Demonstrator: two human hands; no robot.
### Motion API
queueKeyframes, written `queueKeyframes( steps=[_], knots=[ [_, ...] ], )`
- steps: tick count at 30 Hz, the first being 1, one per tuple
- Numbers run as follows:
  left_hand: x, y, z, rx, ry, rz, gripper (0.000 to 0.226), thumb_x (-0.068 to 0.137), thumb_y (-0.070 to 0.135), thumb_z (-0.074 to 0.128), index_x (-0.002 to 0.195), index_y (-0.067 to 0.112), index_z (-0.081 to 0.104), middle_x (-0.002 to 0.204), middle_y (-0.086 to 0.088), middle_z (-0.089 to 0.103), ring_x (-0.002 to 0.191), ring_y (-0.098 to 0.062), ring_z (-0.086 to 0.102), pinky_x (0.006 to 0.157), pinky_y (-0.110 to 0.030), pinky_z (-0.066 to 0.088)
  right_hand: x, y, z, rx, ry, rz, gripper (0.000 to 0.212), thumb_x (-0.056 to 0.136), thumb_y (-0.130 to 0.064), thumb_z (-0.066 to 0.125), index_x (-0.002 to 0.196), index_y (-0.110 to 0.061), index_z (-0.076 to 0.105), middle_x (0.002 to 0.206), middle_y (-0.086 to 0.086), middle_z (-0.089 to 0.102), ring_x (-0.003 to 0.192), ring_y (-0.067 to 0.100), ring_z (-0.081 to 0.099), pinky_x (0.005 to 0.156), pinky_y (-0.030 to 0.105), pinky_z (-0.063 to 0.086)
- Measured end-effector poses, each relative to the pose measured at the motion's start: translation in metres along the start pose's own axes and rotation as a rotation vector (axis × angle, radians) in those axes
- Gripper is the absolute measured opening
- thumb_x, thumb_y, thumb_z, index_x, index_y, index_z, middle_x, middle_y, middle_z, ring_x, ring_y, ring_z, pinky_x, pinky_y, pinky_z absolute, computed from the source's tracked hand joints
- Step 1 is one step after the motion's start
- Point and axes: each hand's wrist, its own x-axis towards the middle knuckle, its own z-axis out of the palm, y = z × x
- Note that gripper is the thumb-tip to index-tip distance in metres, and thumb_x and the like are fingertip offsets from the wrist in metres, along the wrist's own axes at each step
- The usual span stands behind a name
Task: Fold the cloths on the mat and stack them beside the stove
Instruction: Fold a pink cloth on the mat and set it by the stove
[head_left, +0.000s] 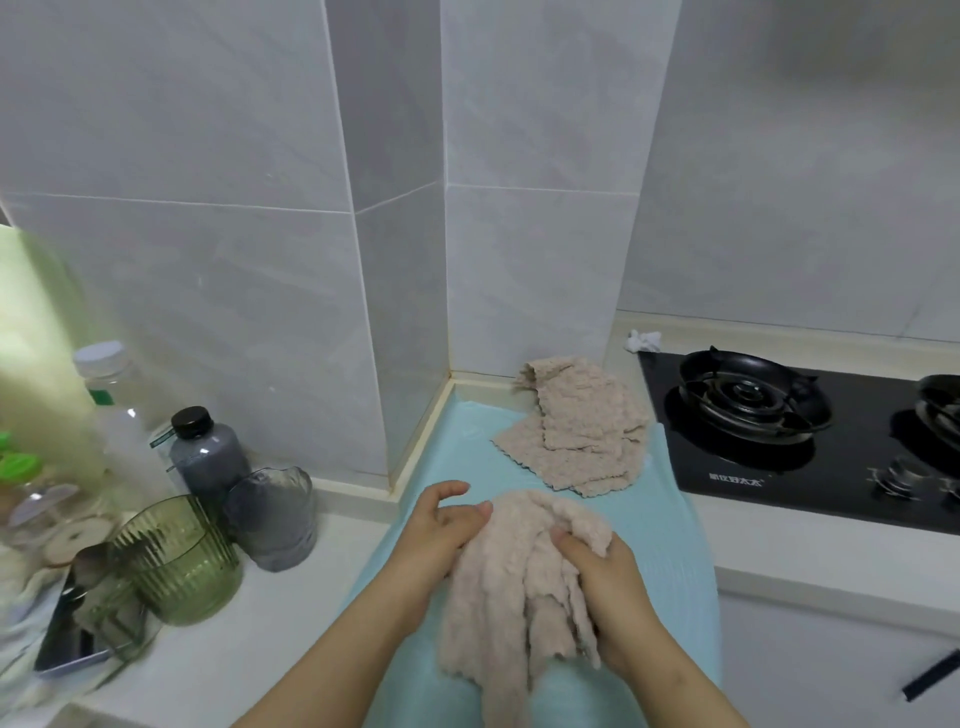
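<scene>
1. Both hands grip one bunched beige cloth above the mat
2. The left hand pinches its upper edge; the right hand is closed on a fold
3. The cloth's loose end hangs down between the wrists
4. Beyond the hands, a pile of cloths lies on the mat's far end, just beside the stove, which is to the right of the right hand

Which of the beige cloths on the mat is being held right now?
The bunched cloth nearest the camera, gripped by the left hand and right hand. The other cloths lie untouched at the mat's far end beside the stove.
</scene>
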Motion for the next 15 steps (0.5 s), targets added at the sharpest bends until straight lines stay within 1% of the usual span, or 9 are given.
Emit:
queueKeyframes(
  steps=[2,4,5,7,9,10,12,13,15],
  knots=[
    [0.001,-0.016,-0.007,0.205,-0.074,-0.008,0.063,0.066,0.049,0.075,0.120,0.043,0.043,0.118,0.005,0.053,0.101,-0.014,0.058,0.084,-0.030,0.050,0.001,0.008,0.000,0.029,0.082,0.069,0.017,0.091,-0.008,0.051,0.085,-0.013,0.066,0.088,0.010,0.073,0.088,0.027,0.068,0.085,0.043,0.053],
    [0.002,-0.038,-0.013,0.477,-0.142,-0.025,0.088,0.046,0.065,0.068,0.126,0.052,0.033,0.129,0.011,0.042,0.119,-0.014,0.049,0.102,-0.036,0.042,0.000,0.027,-0.007,-0.104,0.063,0.091,0.015,0.091,-0.011,0.051,0.094,-0.013,0.066,0.092,0.007,0.072,0.087,0.021,0.068,0.082,0.036,0.054],
    [0.001,-0.048,-0.014,0.642,-0.152,-0.018,0.097,0.042,0.071,0.059,0.131,0.052,0.027,0.132,0.016,0.039,0.124,-0.011,0.044,0.105,-0.035,0.035,-0.002,0.037,-0.008,-0.193,0.049,0.101,0.015,0.089,-0.013,0.053,0.100,-0.013,0.064,0.096,0.006,0.071,0.089,0.019,0.067,0.082,0.035,0.053],
    [-0.001,-0.064,-0.014,0.860,-0.112,0.060,0.100,0.042,0.075,0.046,0.136,0.051,0.022,0.135,0.022,0.038,0.127,-0.005,0.038,0.103,-0.032,0.027,-0.004,0.049,-0.012,-0.244,0.073,0.130,0.024,0.087,-0.014,0.057,0.111,-0.012,0.056,0.105,0.005,0.067,0.094,0.018,0.065,0.085,0.034,0.052],
    [-0.002,-0.070,-0.013,0.868,-0.094,0.124,0.096,0.045,0.075,0.048,0.134,0.052,0.021,0.131,0.027,0.036,0.123,-0.001,0.038,0.101,-0.032,0.025,-0.005,0.048,-0.017,-0.210,0.057,0.142,0.026,0.088,-0.014,0.059,0.113,-0.011,0.055,0.106,0.005,0.067,0.094,0.018,0.066,0.082,0.032,0.054],
    [-0.002,-0.072,-0.015,0.850,-0.099,0.117,0.089,0.049,0.073,0.054,0.131,0.053,0.024,0.127,0.029,0.036,0.119,0.000,0.038,0.102,-0.033,0.025,-0.006,0.045,-0.018,-0.191,0.047,0.141,0.019,0.088,-0.013,0.058,0.107,-0.010,0.058,0.100,0.004,0.069,0.088,0.016,0.067,0.075,0.026,0.055],
    [0.000,-0.074,-0.018,0.793,-0.095,0.085,0.060,0.059,0.058,0.064,0.113,0.053,0.038,0.116,0.031,0.042,0.108,0.001,0.044,0.101,-0.031,0.030,-0.007,0.041,-0.022,-0.170,0.051,0.123,0.007,0.090,-0.009,0.057,0.087,-0.013,0.061,0.078,-0.003,0.070,0.073,0.008,0.065,0.055,0.014,0.052],
    [0.001,-0.074,-0.020,0.726,-0.059,0.075,0.043,0.061,0.049,0.065,0.100,0.049,0.047,0.106,0.028,0.051,0.099,-0.001,0.049,0.096,-0.030,0.036,-0.007,0.041,-0.023,-0.158,0.072,0.114,0.011,0.090,-0.008,0.057,0.083,-0.015,0.060,0.074,-0.006,0.068,0.070,0.006,0.064,0.051,0.013,0.050],
    [0.002,-0.072,-0.023,0.529,0.047,0.036,0.016,0.066,0.031,0.066,0.080,0.033,0.058,0.081,0.015,0.061,0.079,-0.007,0.055,0.074,-0.026,0.044,-0.006,0.046,-0.025,-0.151,0.087,0.131,0.005,0.090,-0.014,0.058,0.095,-0.015,0.058,0.089,-0.003,0.068,0.080,0.008,0.064,0.060,0.017,0.050]
  ],
)
